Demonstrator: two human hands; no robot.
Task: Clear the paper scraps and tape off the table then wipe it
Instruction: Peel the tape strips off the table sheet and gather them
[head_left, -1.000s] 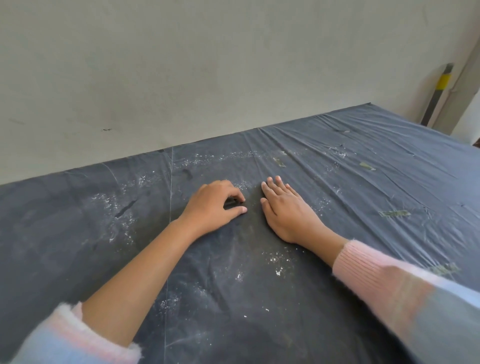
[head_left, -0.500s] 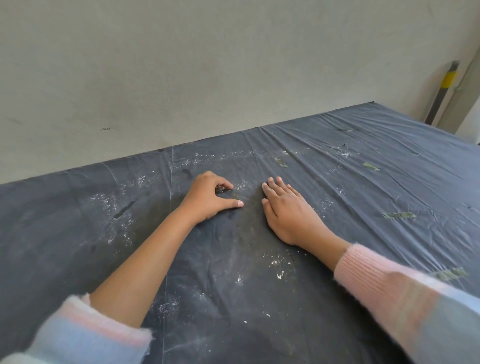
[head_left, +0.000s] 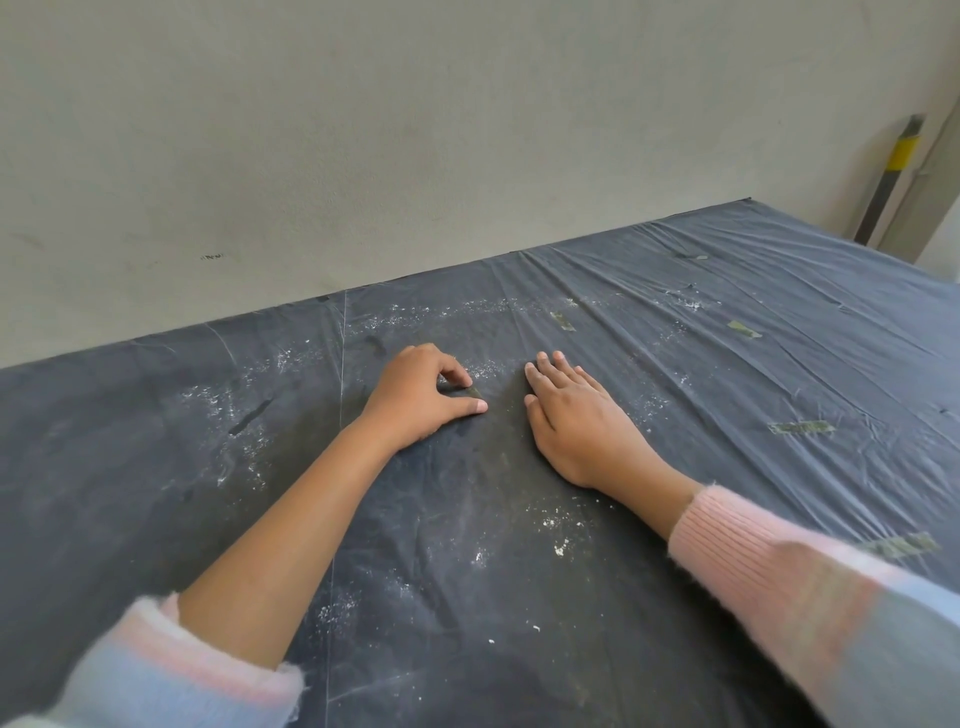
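A dark plastic sheet covers the table (head_left: 467, 597). My left hand (head_left: 421, 402) lies on it at the centre, fingers curled, with index fingertip and thumb pinching at a small greenish tape piece (head_left: 475, 392) stuck to the sheet. My right hand (head_left: 576, 421) presses flat on the sheet just right of it, fingers straight. More greenish tape strips (head_left: 562, 320) (head_left: 744, 328) (head_left: 800, 427) stick to the sheet further right. White paper crumbs (head_left: 560, 545) lie scattered in front of my hands and on the left (head_left: 223, 415).
A plain wall (head_left: 415, 130) runs along the table's far edge. A grey pole with a yellow band (head_left: 901, 156) leans in the right corner. Another tape strip (head_left: 901, 545) lies beside my right sleeve. The sheet is creased on the right.
My left hand has shifted slightly left, and its index finger and thumb have opened from a tighter curl around the tape spot. My right hand stays flat in place.
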